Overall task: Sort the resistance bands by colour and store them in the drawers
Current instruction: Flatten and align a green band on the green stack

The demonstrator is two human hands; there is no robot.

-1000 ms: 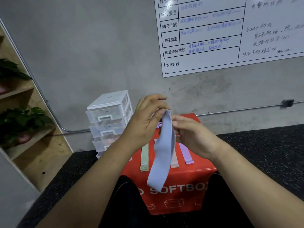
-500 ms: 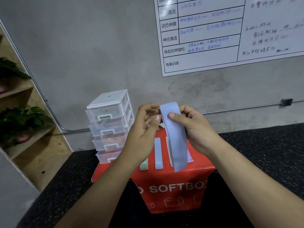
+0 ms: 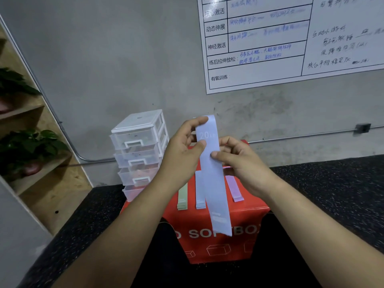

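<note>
Blue band (image 3: pixel 216 194) is held above the red box (image 3: pixel 199 254). My left hand (image 3: pixel 182 156) pinches its top end and my right hand (image 3: pixel 245 165) pinches just below. Long axis vertical, lower end hanging free. Drawers (image 3: pixel 137 142) stand left of the box, nearer my left hand.

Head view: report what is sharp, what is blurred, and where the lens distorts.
Head view: the light is soft and even, with no hard shadows. The 20 printed on the blue band reads, but the characters after it smear. On the whiteboard the printed labels are legible and the handwriting is blurred. The wide lens slants the whiteboard's edges.
</note>
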